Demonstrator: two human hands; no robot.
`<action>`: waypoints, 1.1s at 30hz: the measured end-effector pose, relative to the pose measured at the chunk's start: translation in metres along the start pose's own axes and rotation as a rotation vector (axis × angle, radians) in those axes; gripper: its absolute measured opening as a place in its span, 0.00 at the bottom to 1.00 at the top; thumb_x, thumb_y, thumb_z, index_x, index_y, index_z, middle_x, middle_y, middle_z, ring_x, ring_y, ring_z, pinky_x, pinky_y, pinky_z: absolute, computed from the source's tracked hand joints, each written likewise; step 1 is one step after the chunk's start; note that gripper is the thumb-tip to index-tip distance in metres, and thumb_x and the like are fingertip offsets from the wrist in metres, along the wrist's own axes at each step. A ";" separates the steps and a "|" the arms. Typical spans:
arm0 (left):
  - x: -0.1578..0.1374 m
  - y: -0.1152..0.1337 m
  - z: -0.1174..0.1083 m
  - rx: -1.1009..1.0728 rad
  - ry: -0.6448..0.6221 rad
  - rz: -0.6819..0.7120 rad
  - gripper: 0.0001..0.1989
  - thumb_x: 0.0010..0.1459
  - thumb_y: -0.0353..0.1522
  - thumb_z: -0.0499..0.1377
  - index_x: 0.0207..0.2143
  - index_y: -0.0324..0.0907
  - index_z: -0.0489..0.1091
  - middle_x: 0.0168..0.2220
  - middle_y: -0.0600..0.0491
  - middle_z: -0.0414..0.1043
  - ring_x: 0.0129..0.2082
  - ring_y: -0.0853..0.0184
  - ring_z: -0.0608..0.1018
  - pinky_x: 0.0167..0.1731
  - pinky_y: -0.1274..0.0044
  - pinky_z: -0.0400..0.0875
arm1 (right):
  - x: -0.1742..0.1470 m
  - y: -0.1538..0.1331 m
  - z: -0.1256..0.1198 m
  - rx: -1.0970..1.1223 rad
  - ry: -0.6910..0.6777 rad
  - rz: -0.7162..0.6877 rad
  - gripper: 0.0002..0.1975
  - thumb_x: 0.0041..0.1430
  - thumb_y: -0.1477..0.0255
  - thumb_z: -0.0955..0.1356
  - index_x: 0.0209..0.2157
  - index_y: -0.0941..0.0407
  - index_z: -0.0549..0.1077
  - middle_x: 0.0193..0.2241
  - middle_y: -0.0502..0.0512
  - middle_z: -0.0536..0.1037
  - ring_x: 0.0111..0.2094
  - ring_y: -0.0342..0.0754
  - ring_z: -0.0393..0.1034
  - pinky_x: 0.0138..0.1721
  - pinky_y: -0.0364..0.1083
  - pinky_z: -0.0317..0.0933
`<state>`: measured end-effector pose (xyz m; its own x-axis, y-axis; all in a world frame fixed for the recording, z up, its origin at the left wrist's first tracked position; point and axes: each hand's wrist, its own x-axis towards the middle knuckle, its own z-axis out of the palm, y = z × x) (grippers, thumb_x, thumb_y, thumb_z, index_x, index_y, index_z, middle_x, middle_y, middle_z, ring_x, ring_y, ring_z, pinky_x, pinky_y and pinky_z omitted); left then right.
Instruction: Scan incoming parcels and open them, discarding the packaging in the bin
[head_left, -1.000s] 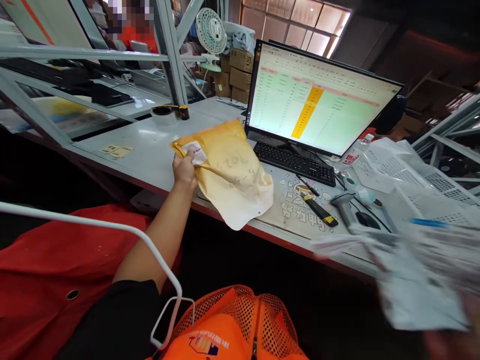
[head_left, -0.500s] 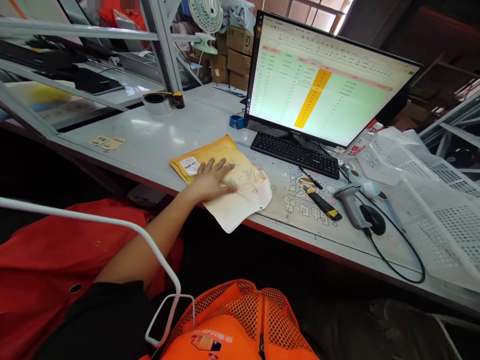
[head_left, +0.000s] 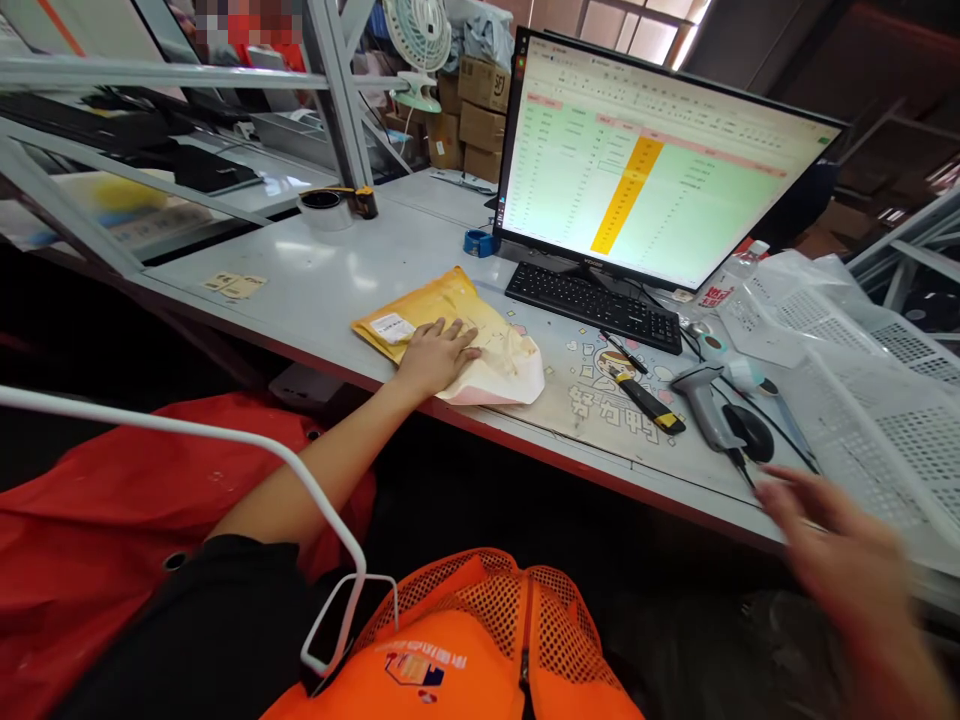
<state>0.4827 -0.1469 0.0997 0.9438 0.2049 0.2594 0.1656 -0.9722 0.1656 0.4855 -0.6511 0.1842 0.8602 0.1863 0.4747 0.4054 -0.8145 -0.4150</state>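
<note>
My left hand lies with fingers stretched out on a yellow padded envelope near the table's front edge. The envelope has a white label, and its white flap end points right. My right hand, smeared by motion, is in the air by the front edge at the right, close to the cable of a grey barcode scanner. Its fingers are too blurred to read. Between the hands, a black and yellow utility knife and a black pen lie on the printed desk mat.
A monitor stands behind a black keyboard. White perforated baskets fill the right side, beside a plastic bottle and a black mouse. A blue tape roll and a wide tape roll sit farther back.
My right hand has come into view at the lower right, moving. My left hand stays on the envelope, whose flap end no longer hangs as far over the front edge.
</note>
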 end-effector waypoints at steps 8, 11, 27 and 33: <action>-0.031 0.001 -0.021 -0.310 0.146 0.145 0.25 0.70 0.42 0.57 0.64 0.41 0.73 0.71 0.42 0.64 0.73 0.48 0.63 0.72 0.55 0.55 | 0.032 -0.123 0.215 0.291 -0.260 -0.571 0.12 0.68 0.67 0.70 0.49 0.53 0.82 0.64 0.66 0.74 0.66 0.65 0.66 0.62 0.65 0.62; -0.068 0.010 -0.038 -0.523 0.126 0.274 0.26 0.69 0.46 0.59 0.62 0.43 0.73 0.67 0.44 0.70 0.69 0.52 0.69 0.70 0.61 0.60 | 0.039 -0.128 0.229 0.265 -0.234 -0.715 0.12 0.73 0.71 0.66 0.41 0.52 0.82 0.60 0.62 0.78 0.65 0.62 0.66 0.63 0.63 0.60; -0.050 0.097 -0.011 -0.168 -0.298 0.005 0.27 0.66 0.52 0.60 0.53 0.40 0.70 0.50 0.37 0.80 0.49 0.43 0.82 0.46 0.61 0.73 | 0.055 -0.126 0.228 0.334 -0.384 0.020 0.22 0.57 0.53 0.73 0.20 0.52 0.68 0.19 0.53 0.71 0.23 0.48 0.61 0.28 0.48 0.56; -0.049 0.096 -0.006 -0.340 -0.174 0.022 0.19 0.71 0.46 0.56 0.51 0.41 0.70 0.44 0.41 0.80 0.45 0.49 0.83 0.43 0.65 0.73 | 0.046 -0.146 0.233 1.113 -0.540 0.277 0.18 0.51 0.54 0.74 0.29 0.52 0.68 0.24 0.47 0.73 0.26 0.47 0.68 0.30 0.48 0.70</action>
<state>0.4504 -0.2493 0.1088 0.9854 0.1336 0.1054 0.0680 -0.8771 0.4754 0.5376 -0.3956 0.0860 0.8674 0.4975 0.0010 0.0068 -0.0099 -0.9999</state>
